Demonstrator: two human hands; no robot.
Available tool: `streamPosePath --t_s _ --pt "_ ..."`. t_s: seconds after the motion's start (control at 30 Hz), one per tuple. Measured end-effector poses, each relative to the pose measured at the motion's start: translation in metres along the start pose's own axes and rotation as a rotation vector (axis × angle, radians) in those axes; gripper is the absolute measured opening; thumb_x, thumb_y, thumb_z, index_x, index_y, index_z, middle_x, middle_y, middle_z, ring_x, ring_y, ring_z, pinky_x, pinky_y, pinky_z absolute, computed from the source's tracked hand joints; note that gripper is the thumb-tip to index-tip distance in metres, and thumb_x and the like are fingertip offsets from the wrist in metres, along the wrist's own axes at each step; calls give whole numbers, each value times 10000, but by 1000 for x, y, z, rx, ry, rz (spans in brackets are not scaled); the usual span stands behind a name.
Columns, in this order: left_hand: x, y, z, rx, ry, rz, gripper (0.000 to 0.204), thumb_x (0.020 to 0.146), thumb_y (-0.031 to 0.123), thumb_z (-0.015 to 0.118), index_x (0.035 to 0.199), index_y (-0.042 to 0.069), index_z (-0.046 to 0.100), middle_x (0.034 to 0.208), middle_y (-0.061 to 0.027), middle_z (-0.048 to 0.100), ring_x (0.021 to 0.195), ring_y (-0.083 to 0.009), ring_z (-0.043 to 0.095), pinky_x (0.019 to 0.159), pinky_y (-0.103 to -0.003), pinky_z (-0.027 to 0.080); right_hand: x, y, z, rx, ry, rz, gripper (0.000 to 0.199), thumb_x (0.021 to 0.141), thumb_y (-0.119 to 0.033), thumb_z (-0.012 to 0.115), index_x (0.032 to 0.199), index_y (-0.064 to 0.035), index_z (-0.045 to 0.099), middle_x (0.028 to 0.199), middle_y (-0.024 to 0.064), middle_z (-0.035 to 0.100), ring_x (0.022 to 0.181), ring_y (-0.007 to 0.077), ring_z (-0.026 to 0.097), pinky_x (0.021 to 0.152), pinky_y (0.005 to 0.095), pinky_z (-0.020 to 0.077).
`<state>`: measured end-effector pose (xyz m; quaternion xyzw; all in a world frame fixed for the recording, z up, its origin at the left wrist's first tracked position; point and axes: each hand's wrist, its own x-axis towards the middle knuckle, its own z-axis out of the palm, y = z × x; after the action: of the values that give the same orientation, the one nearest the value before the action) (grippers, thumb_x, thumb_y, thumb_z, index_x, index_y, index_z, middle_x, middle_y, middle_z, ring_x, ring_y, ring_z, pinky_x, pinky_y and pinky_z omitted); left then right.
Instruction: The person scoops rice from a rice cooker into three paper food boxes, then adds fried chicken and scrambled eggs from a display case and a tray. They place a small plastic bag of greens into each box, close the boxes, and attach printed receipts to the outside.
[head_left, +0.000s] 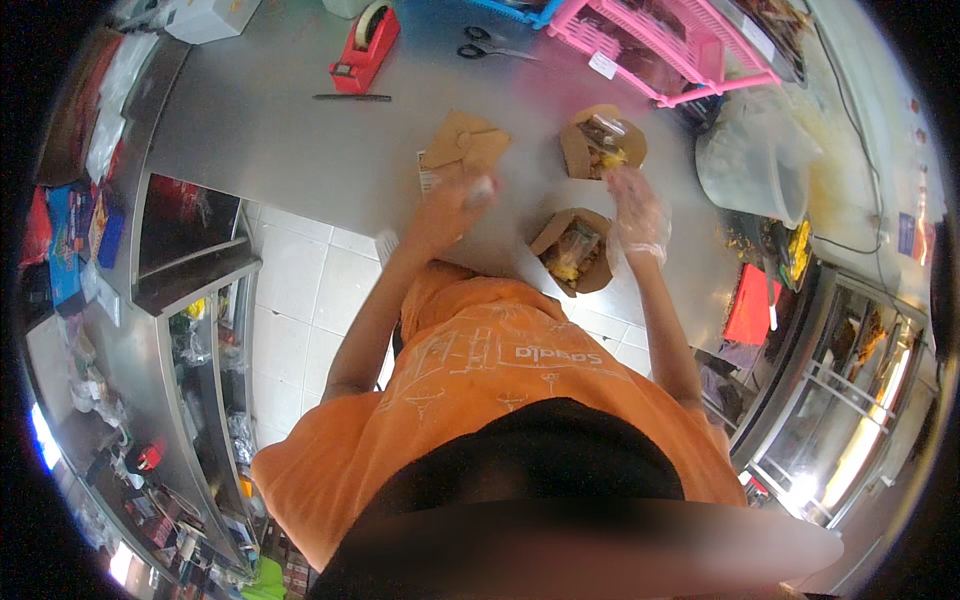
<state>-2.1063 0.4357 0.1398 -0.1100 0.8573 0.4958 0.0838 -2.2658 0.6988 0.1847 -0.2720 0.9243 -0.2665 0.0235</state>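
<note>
Dispenser (362, 62), red, is sitting back on the steel counter (270, 125), probably parked out of the way. Your left hand (450, 210) is curling just below the closed brown box (466, 138); whether it's gripping the pale blur (482, 190) at its fingers is unclear. Lower open box (556, 227) is standing nearest you, food (567, 270) showing. Upper open box (576, 154) is resting beyond, likely spaced for access. Your right hand (637, 207), gloved presumably for hygiene, is hanging at that box's near edge; grip unreadable.
</note>
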Motion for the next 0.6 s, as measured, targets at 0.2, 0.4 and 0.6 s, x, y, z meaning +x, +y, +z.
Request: streamPosePath --t_s 0.2,0.4,0.6 --pt "-15 15 97 -225 -147 311 682 797 238 694 1388 95 384 1379 -171 446 1280 -334 415 1058 -399 347 -47 53 2 601 -315 620 473 960 -458 432 1153 -68 618 1123 54 638 940 181 589 809 310 472" --pt "17 17 119 -340 126 188 643 845 208 660 1399 76 362 1365 -160 465 1241 -327 456 1021 -394 367 -67 66 -1 717 -403 703 662 922 -593 411 1200 -14 569 961 196 642 719 248 655 643 371 559" --pt "-2 2 112 -779 -80 -64 551 860 235 657 1342 77 443 1306 -112 515 1187 -241 497 1002 -365 376 -74 63 2 1007 -537 742 700 903 -565 492 1374 -54 406 1185 157 576 1070 256 571 724 416 563"
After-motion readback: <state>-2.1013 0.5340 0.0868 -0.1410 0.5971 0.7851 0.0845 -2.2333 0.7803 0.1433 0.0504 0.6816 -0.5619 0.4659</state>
